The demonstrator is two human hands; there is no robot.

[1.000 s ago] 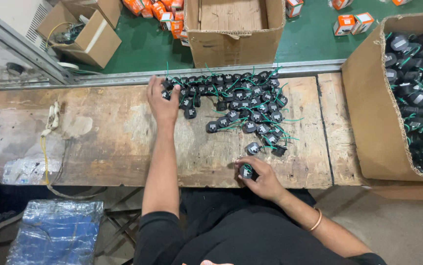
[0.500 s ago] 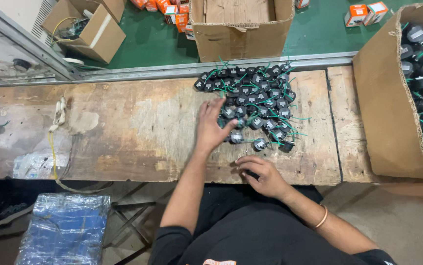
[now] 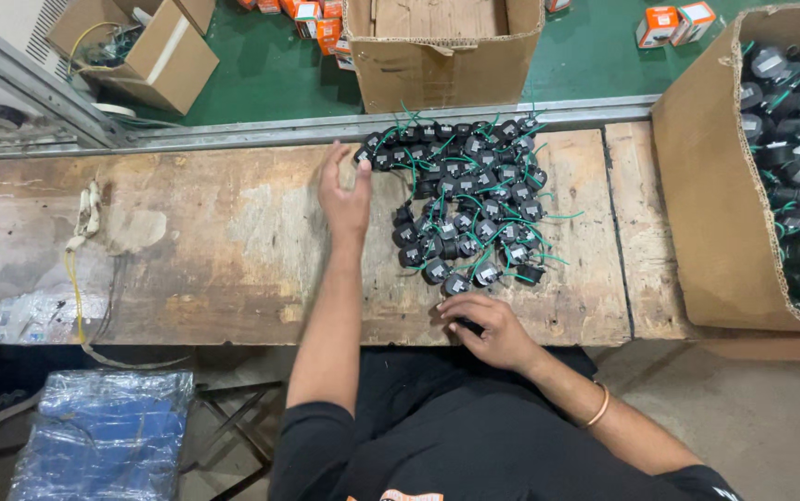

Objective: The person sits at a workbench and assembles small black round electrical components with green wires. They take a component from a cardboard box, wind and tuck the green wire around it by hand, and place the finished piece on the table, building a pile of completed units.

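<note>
Your left hand (image 3: pixel 344 195) hovers flat with fingers spread and holds nothing, just left of the pile of small black components with green wires (image 3: pixel 469 199) on the worn wooden bench (image 3: pixel 214 250). Your right hand (image 3: pixel 492 329) curls at the near bench edge, just below the pile, fingers pressing on one dark component (image 3: pixel 470 325); can't tell if it's pinched. An open cardboard box of similar black parts (image 3: pixel 706 213) stands well right of it.
</note>
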